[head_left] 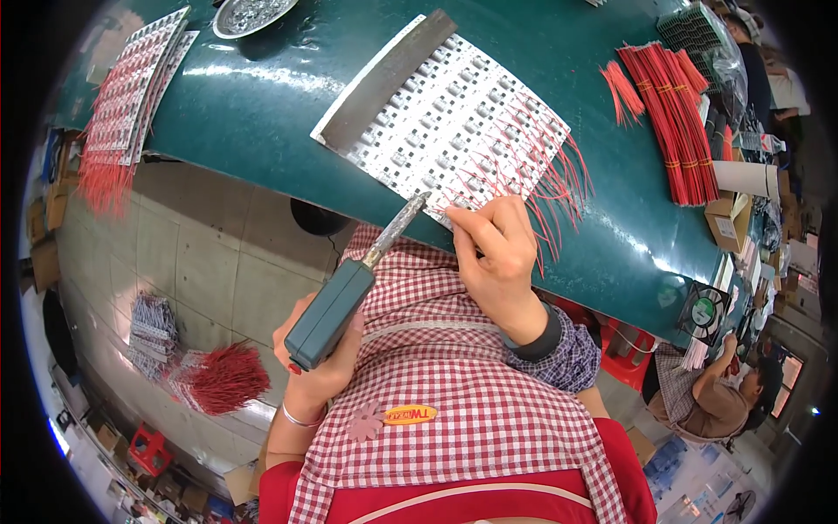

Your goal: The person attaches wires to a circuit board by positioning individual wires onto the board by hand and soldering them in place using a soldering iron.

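In my left hand (330, 371) is a soldering iron (330, 310) with a dark green block-shaped handle. Its metal tip points up and right, reaching the near corner of a white circuit board panel (428, 131). My right hand (497, 253) is pinched over that same corner, with a thin red wire (439, 208) showing at the fingertips. Rows of small metal parts cover the panel. Many red wires (559, 183) stick out along its right side. A dark flat bar (384, 83) lies across the panel's left end.
Wired panels (140, 87) are stacked at the table's left. A metal dish (251, 16) sits at the back. Bundled red wires (668, 122) and a small fan (704, 310) are on the right. Wire bundles (218, 375) lie lower left. Another person (711, 393) sits at right.
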{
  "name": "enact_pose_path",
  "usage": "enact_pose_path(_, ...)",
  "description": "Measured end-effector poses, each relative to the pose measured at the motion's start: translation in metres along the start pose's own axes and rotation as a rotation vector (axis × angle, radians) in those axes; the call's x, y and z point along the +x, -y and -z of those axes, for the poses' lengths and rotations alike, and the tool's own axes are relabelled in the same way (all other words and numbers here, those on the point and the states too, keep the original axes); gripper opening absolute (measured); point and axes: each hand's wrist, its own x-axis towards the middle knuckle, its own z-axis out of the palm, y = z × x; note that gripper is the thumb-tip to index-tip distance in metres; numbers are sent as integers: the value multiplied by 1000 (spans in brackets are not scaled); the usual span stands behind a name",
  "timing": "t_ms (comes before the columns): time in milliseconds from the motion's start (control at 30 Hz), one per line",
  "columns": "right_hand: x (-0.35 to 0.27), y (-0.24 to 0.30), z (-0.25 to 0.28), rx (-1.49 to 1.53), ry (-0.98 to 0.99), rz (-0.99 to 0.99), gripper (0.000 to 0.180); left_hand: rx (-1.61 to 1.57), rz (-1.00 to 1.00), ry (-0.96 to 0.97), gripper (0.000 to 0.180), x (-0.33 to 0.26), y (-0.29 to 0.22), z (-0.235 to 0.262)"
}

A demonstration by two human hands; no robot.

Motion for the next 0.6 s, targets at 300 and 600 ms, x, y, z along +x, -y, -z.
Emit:
enact_pose_path(300,3,0,2,-5,64,-23,20,44,-18,27,17,1,-5,0)
enact_pose_path(600,9,1,6,-38,136,-25,17,66,-40,15,13,3,-4,-3)
